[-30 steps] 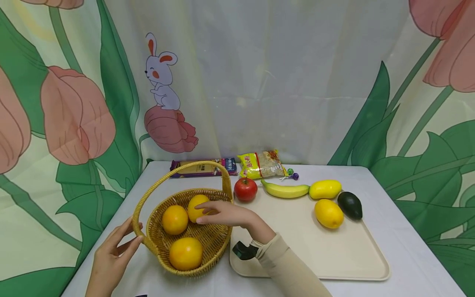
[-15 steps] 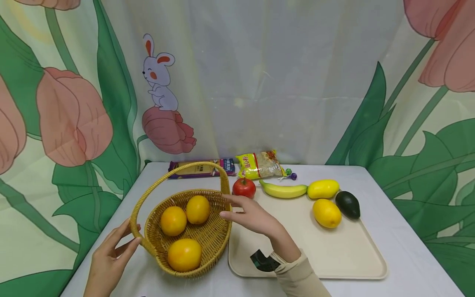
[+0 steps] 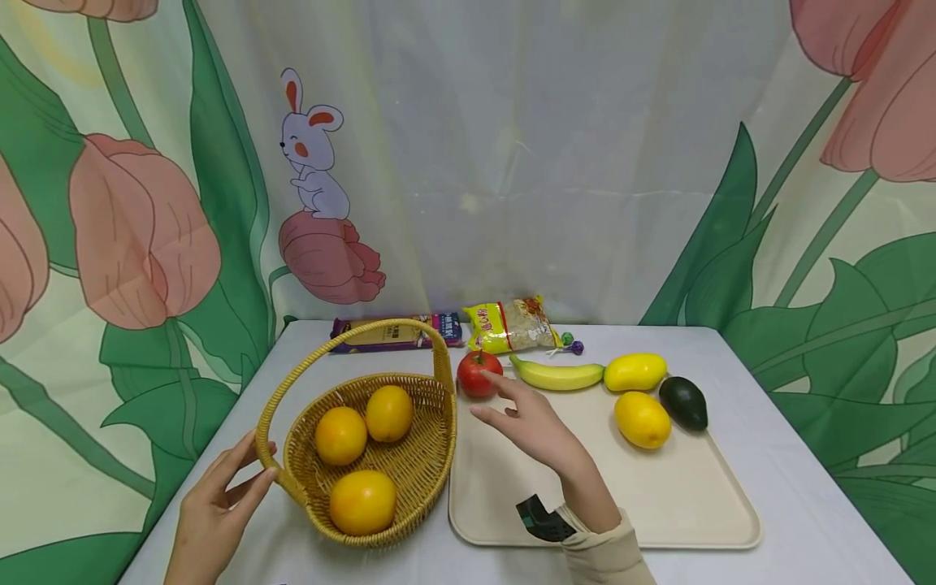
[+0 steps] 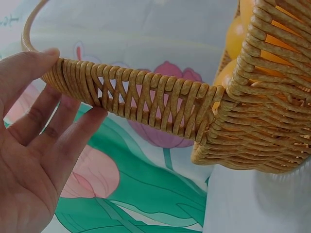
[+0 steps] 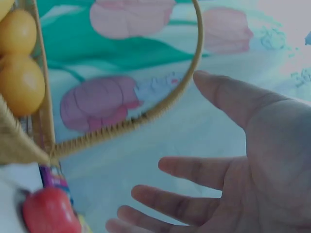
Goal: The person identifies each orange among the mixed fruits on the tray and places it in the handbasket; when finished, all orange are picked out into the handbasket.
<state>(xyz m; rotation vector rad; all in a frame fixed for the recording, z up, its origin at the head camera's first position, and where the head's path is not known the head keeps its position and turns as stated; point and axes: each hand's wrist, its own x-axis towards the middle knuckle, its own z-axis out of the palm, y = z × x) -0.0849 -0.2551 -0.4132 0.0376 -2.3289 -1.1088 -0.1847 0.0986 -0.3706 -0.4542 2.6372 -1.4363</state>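
My left hand grips the handle of a wicker basket at its left side; in the left wrist view, thumb and fingers pinch the woven handle. Inside the basket lie three orange-yellow round fruits: one at the left, one at the back and one at the front. My right hand hovers over the left part of the beige tray, fingers spread and holding nothing. Its fingertips overlap the edge of a red tomato-like fruit in the head view; contact cannot be told.
On the tray's back and right lie a banana, a yellow mango, a lemon and a dark avocado. Behind are a purple packet, a yellow snack bag and two lollipops. A printed curtain hangs behind.
My right hand has moved from over the back fruit in the basket rightward, out past the rim to above the tray. The left hand stays on the handle.
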